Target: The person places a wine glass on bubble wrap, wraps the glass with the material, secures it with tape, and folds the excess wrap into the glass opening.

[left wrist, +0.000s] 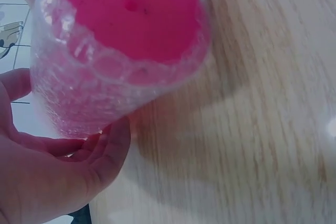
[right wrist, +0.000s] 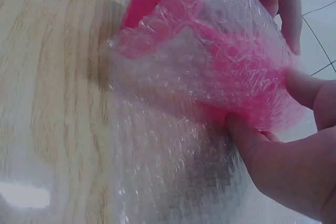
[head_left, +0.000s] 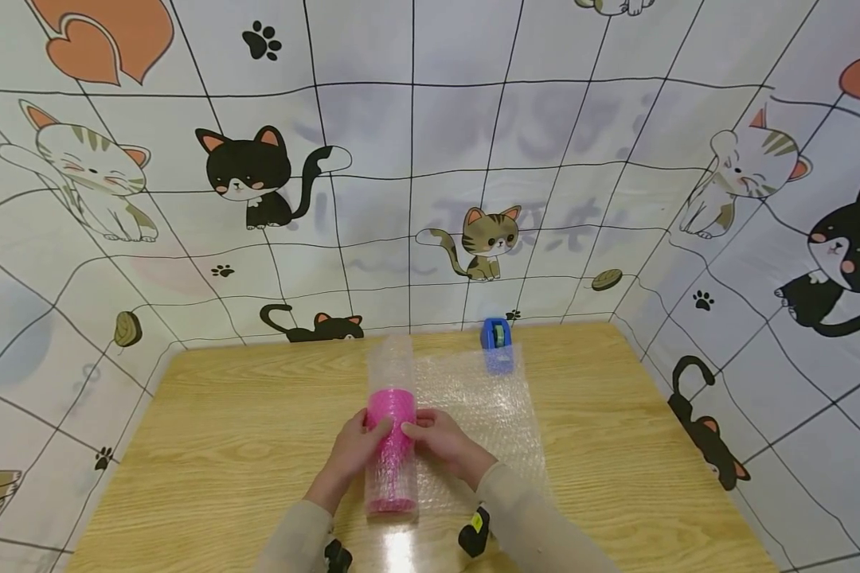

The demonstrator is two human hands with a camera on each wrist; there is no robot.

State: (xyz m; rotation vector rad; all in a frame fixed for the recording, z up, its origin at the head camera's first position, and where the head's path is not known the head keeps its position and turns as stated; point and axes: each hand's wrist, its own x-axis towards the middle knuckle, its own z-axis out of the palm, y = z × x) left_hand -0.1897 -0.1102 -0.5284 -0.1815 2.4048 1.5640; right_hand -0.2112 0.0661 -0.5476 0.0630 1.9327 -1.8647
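Observation:
A bright pink cylinder (head_left: pixel 390 469) lies lengthwise on the table, rolled in clear bubble wrap (head_left: pixel 476 406). The loose sheet spreads flat to its right, and an empty sleeve of wrap extends past its far end. My left hand (head_left: pixel 351 450) holds the roll from the left, thumb on top and fingers along its side. From the right, my right hand (head_left: pixel 447 442) grips it, thumb on top and fingers low by the sheet. In the left wrist view the cylinder's round pink end (left wrist: pixel 139 17) shows a small central dimple.
A blue tape dispenser (head_left: pixel 497 338) stands at the back of the wooden table (head_left: pixel 258 446), partly behind the sheet's far edge. Cloth walls (head_left: pixel 373 215) with cat drawings rise behind the table and on both sides.

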